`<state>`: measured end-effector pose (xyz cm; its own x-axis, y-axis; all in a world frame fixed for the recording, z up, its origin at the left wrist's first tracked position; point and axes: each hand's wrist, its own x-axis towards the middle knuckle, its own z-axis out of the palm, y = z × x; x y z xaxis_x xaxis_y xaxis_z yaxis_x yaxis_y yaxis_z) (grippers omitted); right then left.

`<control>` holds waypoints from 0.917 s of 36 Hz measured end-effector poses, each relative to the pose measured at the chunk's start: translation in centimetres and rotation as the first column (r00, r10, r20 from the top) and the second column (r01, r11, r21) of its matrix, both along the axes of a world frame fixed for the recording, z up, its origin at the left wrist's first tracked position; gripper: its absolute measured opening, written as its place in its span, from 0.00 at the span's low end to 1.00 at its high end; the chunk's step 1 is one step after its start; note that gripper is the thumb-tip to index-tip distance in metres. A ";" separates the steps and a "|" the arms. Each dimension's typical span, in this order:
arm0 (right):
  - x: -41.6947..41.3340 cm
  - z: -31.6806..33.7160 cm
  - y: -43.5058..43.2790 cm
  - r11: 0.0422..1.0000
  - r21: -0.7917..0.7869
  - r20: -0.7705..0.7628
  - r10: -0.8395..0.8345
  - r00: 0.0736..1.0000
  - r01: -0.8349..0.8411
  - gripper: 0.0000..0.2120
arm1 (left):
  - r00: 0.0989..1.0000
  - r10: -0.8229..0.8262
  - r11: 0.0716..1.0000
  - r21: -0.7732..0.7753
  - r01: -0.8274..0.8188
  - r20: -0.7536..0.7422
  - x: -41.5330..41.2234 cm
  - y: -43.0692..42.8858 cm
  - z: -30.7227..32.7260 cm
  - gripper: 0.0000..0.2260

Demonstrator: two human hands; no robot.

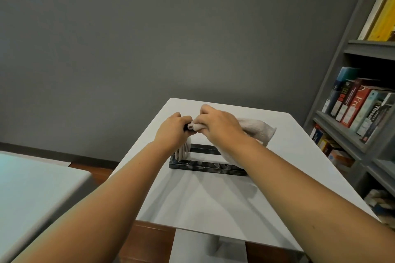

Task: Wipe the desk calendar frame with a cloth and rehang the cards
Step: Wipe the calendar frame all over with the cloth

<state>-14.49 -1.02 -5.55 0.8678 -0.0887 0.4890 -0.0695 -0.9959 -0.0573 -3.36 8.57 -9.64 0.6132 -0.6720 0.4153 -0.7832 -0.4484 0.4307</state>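
Note:
The desk calendar frame (208,166) has a dark marbled rectangular base and stands on the white table (213,205). Several pale cards (183,151) hang bunched at its left end, below my left hand (173,129). That hand grips the dark top bar of the frame at its left end. My right hand (220,125) is closed on a beige cloth (258,129) and presses a fold of it against the top bar, right beside my left fingers. The rest of the cloth trails to the right behind my right wrist. The top bar is mostly hidden by my hands.
A grey bookshelf (354,141) full of books stands close to the table's right side. A second pale tabletop (32,194) lies at the lower left, with wooden floor between. A grey wall is behind the table.

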 end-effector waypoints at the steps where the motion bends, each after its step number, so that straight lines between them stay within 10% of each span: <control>1: 0.1 -0.2 0.0 1.000 -0.014 -0.003 -0.001 1.000 0.001 0.11 | 1.000 -0.007 1.000 0.000 0.007 -0.003 0.0 0.0 0.0 0.12; 33: -0.2 -1.5 0.6 0.988 -0.118 0.028 -0.095 0.995 0.098 0.03 | 0.995 -0.096 0.995 -0.003 0.096 -0.009 -0.3 -0.1 0.3 0.08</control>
<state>-14.69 -0.40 -7.01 0.8469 -0.1118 0.5199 -0.1659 -0.9844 0.0585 -3.64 8.51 -9.35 0.5501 -0.7266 0.4117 -0.8183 -0.3706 0.4394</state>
